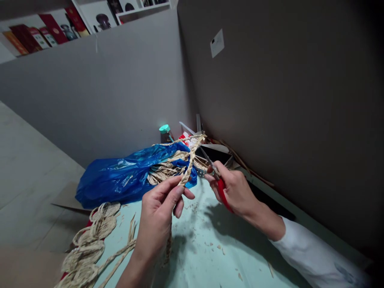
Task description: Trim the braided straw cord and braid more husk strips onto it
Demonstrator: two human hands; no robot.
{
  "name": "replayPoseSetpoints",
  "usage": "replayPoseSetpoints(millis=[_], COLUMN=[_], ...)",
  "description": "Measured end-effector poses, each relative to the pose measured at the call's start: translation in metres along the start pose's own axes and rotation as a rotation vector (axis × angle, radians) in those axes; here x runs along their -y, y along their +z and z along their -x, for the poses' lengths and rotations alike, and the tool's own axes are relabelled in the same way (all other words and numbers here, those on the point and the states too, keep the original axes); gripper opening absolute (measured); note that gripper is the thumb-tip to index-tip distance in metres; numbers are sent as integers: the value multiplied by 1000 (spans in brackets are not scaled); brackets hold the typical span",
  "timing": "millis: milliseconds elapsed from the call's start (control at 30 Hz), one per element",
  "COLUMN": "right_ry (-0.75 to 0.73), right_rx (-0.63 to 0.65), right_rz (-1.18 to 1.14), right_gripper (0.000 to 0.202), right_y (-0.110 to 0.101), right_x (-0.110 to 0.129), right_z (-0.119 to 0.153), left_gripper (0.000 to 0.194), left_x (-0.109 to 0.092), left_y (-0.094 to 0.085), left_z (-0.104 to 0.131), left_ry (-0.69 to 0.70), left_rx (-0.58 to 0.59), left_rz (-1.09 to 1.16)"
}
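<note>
My left hand [163, 204] pinches a pale braided straw cord [188, 170] between thumb and fingers. The cord rises from the fingertips toward the table's back corner, and more braid hangs below the hand. Red-handled scissors [221, 188] are in my right hand [235, 190], their blades pointing up and left, close to the right of the braid's upper part. Whether the blades touch the braid cannot be made out. Behind my left hand lies a blue plastic bag [117, 176] with loose straw strands [163, 172] showing at its opening.
Woven straw loops [87, 254] lie along the left table edge. Small straw scraps dot the pale green table [204, 256]. At the back corner are a bottle with a turquoise cap [164, 129] and a dark box [214, 154]. Grey partitions [135, 80] enclose the back and right.
</note>
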State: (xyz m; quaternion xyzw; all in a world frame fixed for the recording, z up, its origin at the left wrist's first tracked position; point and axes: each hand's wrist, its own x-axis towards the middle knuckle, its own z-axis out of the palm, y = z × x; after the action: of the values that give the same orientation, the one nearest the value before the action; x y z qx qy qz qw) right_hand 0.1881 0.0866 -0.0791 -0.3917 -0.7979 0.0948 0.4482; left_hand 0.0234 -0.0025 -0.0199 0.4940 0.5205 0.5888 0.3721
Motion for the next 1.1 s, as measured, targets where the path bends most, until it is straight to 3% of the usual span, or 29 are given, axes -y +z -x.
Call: replayPoseSetpoints(millis=[300,500,933,1100], right_ry=[-150,-191,-278,-306], right_rx=[118,85,24,-17], right_rz=[249,353,358,349], right_gripper=[32,38,42,50], right_y=[-5,-5,1,-1], right_x=[6,-1,3,4], right_z=[0,-2,6,4], left_gripper=[20,18,19,21], left_x=[-6,-6,-12,-12], left_y=[-2,-5,-9,-8], left_z=[-1,-3,5,7], left_ry=[-30,-49,-24,-56], left_rx=[-45,-40,-35,-23], left_rz=[2,-23,-171,-122])
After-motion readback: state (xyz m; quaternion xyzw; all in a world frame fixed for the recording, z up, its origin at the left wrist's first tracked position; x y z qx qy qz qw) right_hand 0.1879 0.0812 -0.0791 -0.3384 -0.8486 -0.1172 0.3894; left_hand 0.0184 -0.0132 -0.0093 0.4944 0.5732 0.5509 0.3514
